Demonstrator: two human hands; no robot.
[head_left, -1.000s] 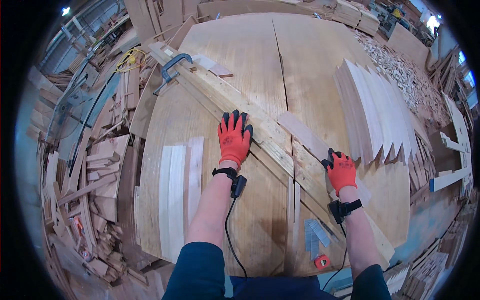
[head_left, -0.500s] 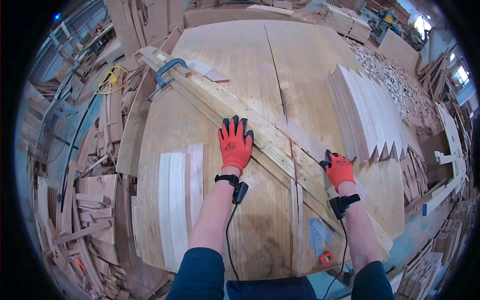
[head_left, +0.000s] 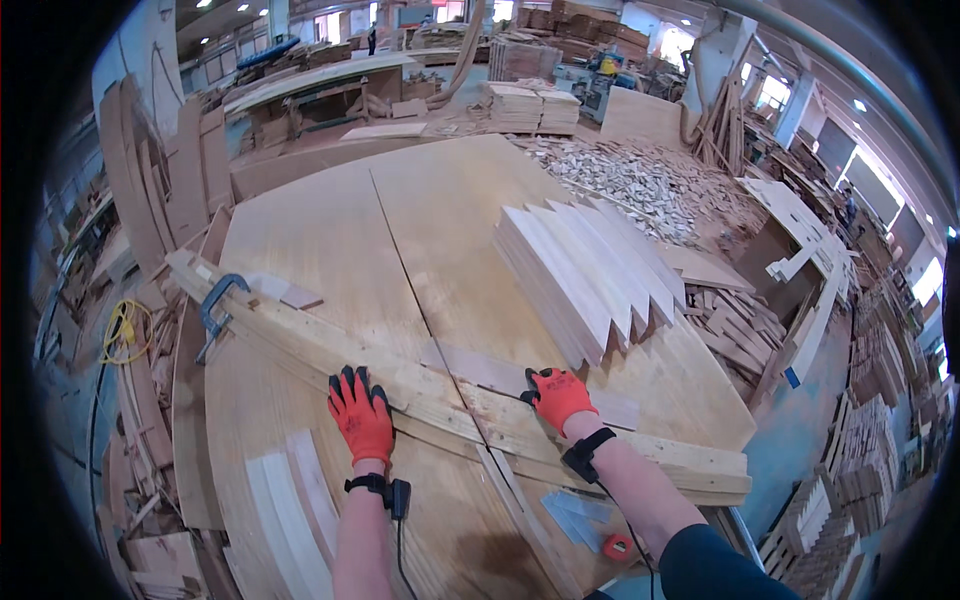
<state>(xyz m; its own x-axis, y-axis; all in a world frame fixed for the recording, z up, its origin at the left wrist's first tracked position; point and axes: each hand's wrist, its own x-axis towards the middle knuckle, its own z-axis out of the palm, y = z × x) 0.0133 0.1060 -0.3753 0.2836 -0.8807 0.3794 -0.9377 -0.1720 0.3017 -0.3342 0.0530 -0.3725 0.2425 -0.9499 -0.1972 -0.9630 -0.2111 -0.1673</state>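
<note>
A long pale wooden beam lies slantwise across a large wooden worktop. Near its far left end, a blue C-clamp grips it. My left hand, in a red glove with black fingertips, rests on the beam's near side, its fingers spread. A thin pinkish board lies along the far side of the beam. Over this board my right hand, gloved alike, has its fingers curled on it; the part under the palm is hidden. Near the clamp lies a short wood offcut.
Sawtooth-ended boards are stacked on the worktop's right side. Pale strips lie at the near left. Bluish flat pieces and a red tape measure sit at the near right. Scrap wood covers the floor beyond.
The view has tilted up and swung right, so more of the workshop shows. Both hands keep about the same places on the beam and the thin board.
</note>
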